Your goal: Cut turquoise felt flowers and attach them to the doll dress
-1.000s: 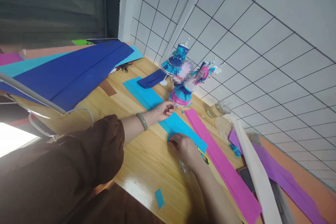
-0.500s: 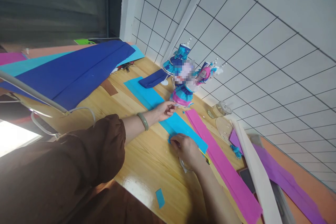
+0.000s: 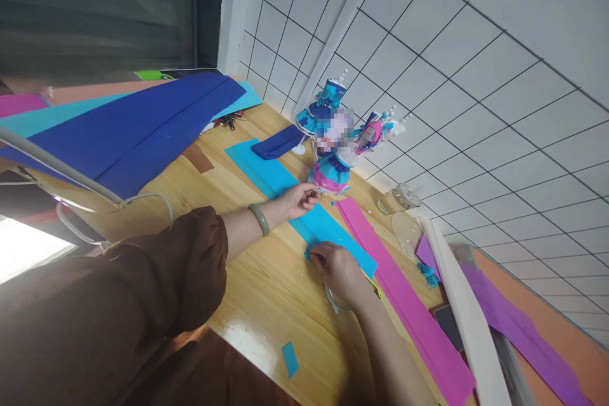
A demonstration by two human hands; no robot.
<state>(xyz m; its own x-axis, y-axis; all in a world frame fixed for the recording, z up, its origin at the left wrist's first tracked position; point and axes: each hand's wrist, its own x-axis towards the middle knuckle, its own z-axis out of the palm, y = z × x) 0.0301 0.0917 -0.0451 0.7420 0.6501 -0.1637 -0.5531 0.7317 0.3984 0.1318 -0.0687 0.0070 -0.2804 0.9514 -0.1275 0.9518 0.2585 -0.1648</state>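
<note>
My left hand (image 3: 302,200) reaches out with a green bangle on the wrist. Its fingers are closed at the lower edge of a paper-dressed doll (image 3: 332,168) with a pink and blue skirt, which leans over the table. Closer to me, my right hand (image 3: 339,271) is bent down in a pinch. A small crumpled bit of blue crepe paper (image 3: 307,254) shows at its fingertips. Under both hands runs a long blue crepe paper strip (image 3: 328,228). Partly hidden behind the right hand are yellow-handled scissors (image 3: 375,285) and a white roll of tape (image 3: 333,300).
A second doll in blue (image 3: 328,98) stands by the tiled wall. A pink paper strip (image 3: 404,298), glass jar (image 3: 398,198), white strip (image 3: 469,311) and purple paper (image 3: 518,323) lie right. Dark blue paper (image 3: 157,127) covers the left. A blue scrap (image 3: 290,359) lies near the front edge.
</note>
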